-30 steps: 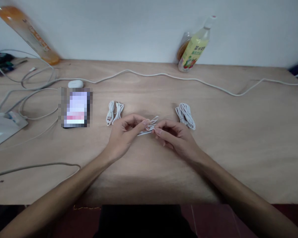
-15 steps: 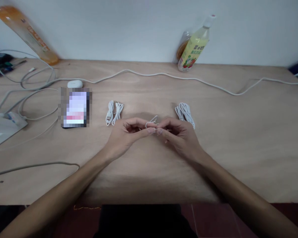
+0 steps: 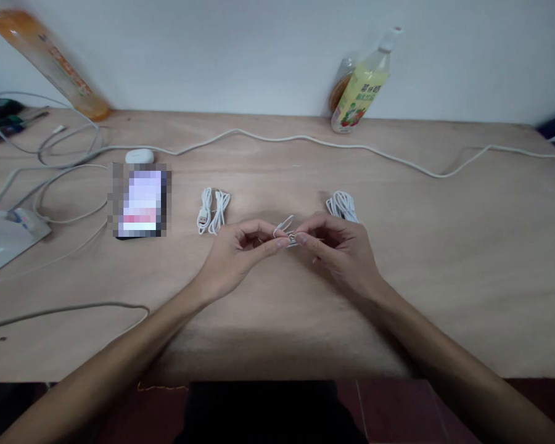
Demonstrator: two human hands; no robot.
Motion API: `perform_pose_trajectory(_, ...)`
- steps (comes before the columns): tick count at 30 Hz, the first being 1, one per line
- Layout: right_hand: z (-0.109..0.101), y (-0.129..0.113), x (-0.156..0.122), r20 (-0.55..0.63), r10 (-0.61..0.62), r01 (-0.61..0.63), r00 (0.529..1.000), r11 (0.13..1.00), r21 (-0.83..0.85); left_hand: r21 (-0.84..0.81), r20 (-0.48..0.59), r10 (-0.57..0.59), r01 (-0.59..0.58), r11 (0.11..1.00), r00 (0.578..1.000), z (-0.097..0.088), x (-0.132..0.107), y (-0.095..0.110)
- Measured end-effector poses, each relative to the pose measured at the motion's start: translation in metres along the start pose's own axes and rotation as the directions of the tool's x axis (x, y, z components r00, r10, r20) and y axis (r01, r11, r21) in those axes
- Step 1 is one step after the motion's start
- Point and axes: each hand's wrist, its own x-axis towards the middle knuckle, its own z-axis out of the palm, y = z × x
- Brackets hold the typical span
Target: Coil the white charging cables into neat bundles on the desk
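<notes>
Both hands meet over the middle of the wooden table [image 3: 444, 259]. My left hand [image 3: 238, 250] and my right hand [image 3: 340, 246] pinch a small bundled white cable [image 3: 284, 229] between their fingertips; only a loop of it shows above the fingers. A coiled white cable with a USB plug [image 3: 213, 209] lies to the left of my left hand. Another coiled white cable [image 3: 341, 205] lies just behind my right hand, partly hidden by it.
A phone [image 3: 141, 200] with a lit screen lies left of centre, a white earbud case [image 3: 139, 156] behind it. A long white cord [image 3: 305, 140] runs across the table's back. Two drink bottles [image 3: 363, 83] [image 3: 50, 58] stand by the wall. Loose cords and a white device [image 3: 4, 231] sit far left.
The hands have drawn closer together and gathered the white cable into a tighter bundle; less of it shows now. My right hand has shifted slightly away from me, covering part of the right coil.
</notes>
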Motion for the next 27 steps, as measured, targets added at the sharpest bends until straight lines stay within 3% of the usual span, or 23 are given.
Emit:
perform_pose_trajectory(10,-0.001,0.003,-0.002,-0.003,0.031,-0.03,1.0,0.999,0.01,-0.096,0.033,-0.03,0.033,0.995,0.999,-0.001,0.001,0.0)
perform_pose_trajectory(16,-0.002,0.0,0.0,0.068,-0.084,0.084,0.994,0.996,0.001,-0.083,0.081,-0.032,0.039,0.996,0.996,-0.001,0.001,0.006)
perform_pose_trajectory(21,-0.008,0.0,0.0,0.126,-0.162,0.181,0.979,0.971,-0.158,-0.076,0.107,-0.053,0.062,0.995,0.993,-0.002,-0.001,0.009)
perform_pose_trajectory(24,-0.014,0.001,0.001,0.181,-0.308,0.352,0.934,0.881,-0.316,-0.067,0.138,-0.086,0.096,0.993,0.987,-0.004,-0.001,0.007)
perform_pose_trajectory(27,-0.017,0.004,0.0,0.226,-0.51,0.553,0.83,0.704,-0.446,-0.078,0.174,-0.155,0.171,0.982,0.972,-0.004,-0.001,0.007)
